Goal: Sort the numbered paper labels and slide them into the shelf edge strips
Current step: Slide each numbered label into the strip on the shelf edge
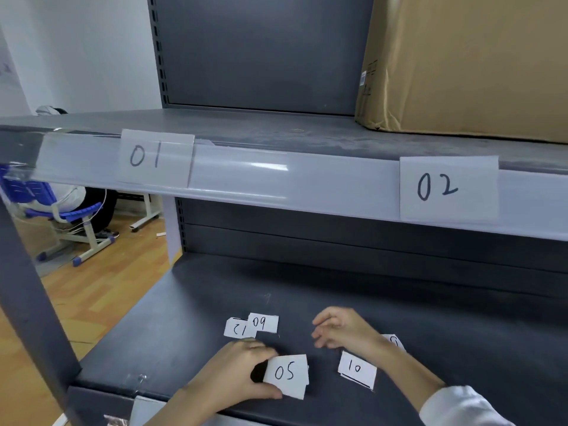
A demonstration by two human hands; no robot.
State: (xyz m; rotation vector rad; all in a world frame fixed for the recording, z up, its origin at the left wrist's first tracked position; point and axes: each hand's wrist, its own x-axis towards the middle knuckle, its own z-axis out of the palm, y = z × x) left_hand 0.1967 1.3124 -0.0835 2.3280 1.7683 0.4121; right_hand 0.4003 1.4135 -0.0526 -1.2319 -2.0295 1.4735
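Note:
My left hand (236,373) pinches a small stack of white paper labels with "05" on top (287,375), just above the lower shelf board. My right hand (341,329) hovers beside it with loosely curled fingers and holds nothing. Loose labels lie on the dark shelf: "09" (263,323) overlapping "12" (238,329), "10" (356,369), and one mostly hidden behind my right wrist (395,341). In the clear edge strip (276,176) of the upper shelf sit label "01" (155,156) at left and label "02" (447,187) at right.
A large cardboard box (467,63) stands on the upper shelf at right. The shelf's grey upright post (27,302) runs down the left. Beyond it a person sits on a blue chair (70,210) on the wooden floor.

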